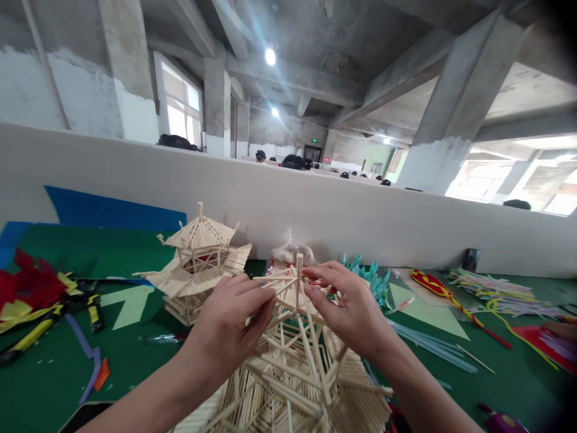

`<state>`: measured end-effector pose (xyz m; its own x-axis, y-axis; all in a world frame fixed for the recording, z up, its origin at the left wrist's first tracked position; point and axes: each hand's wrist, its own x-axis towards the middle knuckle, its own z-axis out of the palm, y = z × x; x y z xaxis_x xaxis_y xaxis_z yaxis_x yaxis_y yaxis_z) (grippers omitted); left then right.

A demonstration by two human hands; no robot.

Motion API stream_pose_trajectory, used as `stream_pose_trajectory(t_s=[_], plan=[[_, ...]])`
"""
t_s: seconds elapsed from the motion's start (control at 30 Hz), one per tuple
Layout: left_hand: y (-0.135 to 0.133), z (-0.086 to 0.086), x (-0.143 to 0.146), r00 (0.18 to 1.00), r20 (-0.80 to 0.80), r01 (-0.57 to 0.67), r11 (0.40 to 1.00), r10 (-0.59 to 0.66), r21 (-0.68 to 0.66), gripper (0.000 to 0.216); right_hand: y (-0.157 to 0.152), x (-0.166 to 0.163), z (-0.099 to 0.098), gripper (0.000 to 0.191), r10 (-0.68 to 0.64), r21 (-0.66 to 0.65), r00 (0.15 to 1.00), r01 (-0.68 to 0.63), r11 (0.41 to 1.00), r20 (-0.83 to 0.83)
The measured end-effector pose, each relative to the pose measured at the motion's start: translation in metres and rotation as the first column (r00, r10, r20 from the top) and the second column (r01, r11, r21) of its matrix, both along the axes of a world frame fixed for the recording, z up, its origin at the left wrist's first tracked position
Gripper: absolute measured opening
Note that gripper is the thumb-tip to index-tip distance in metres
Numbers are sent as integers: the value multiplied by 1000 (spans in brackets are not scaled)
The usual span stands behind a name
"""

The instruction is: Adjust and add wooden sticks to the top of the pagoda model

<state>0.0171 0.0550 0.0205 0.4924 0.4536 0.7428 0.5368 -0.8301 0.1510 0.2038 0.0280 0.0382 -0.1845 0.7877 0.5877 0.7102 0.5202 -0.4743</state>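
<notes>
A tower model built of thin wooden sticks (288, 367) stands in front of me, its upper roof an open frame around a short upright post (300, 273). At the left side of that roof, my left hand (237, 313) is closed, its fingertips pinched on a wooden stick that is partly hidden by the fingers. My right hand (347, 304) reaches in from the other side. Its thumb and forefinger are closed at the post's base, against the stick ends there. Behind my left hand is a second stick-built pagoda (198, 264) with its roofs covered.
Yellow-handled cutters (33, 331) and red flowers (36, 282) lie at left. Teal folded-paper pieces (372, 279), clear glue sticks (433, 346), a red-and-yellow ornament (433, 282) and pale strips (500, 291) lie at right. A white partition (360, 216) runs along the back.
</notes>
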Motion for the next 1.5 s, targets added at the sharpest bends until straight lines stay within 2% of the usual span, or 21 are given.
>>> stream_pose_trajectory(t_s=[0.37,0.93,1.03,1.17,1.33,1.5], plan=[[-2,6,2,1000,-8,18,1000,-18,19,17,0,1,0,23,51,6,999,-51,999,-14],[2,1,0,999,-40,-29,998,27,-64,18,1,0,-1,23,50,1,999,-50,999,-12],[1,5,0,997,-63,-44,992,37,-121,19,1,1,-3,23,49,4,999,-49,999,-10],[-1,16,-1,994,-100,-57,962,31,-267,20,1,3,-6,24,49,-10,999,-49,999,-17],[0,29,-5,991,-132,-68,885,8,-461,21,1,4,-6,23,42,-14,999,-42,999,-8],[3,37,-10,986,-167,-74,812,-29,-579,35,2,4,-5,24,32,-11,999,-32,999,13]])
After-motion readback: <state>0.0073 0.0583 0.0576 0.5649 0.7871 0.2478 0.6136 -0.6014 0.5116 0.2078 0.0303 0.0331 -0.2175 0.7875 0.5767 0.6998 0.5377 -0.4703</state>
